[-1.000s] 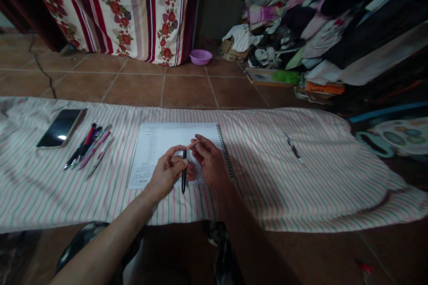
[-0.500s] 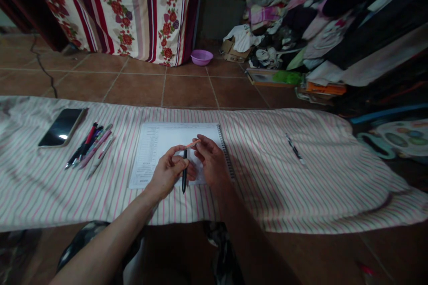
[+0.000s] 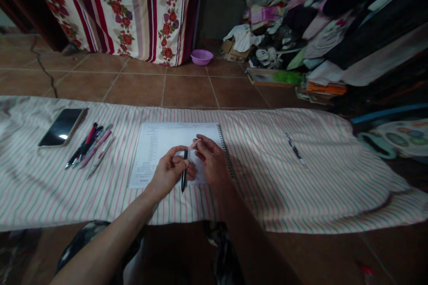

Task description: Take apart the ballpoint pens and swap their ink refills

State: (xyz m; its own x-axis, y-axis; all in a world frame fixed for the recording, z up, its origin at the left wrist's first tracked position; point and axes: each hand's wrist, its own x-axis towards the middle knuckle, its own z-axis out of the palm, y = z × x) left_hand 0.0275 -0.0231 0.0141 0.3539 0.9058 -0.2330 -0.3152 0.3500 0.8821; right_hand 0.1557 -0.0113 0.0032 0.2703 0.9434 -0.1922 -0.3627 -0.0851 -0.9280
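Observation:
My left hand (image 3: 168,170) is closed around a black pen (image 3: 183,179), its tip pointing down toward me. Between the fingertips of my right hand (image 3: 214,160) is a small, thin pinkish-orange piece (image 3: 194,144), whose kind I cannot make out. Its lower end comes close to the pen's top and my left index finger; whether they touch is unclear. Both hands are over a spiral-bound notebook (image 3: 180,132) with a printed page, partly covered by my hands and wrists.
Several pens (image 3: 95,147) lie left of the notebook, beside a phone (image 3: 63,128). Farther right, a black-and-white pen (image 3: 294,148) rests on the striped cloth (image 3: 261,178). Beyond are a purple basin (image 3: 201,57) and piled clothes (image 3: 301,18).
The pen's lower tip has swung slightly left. The pinkish piece has tilted a little more steeply between my hands. Everything else looks unchanged.

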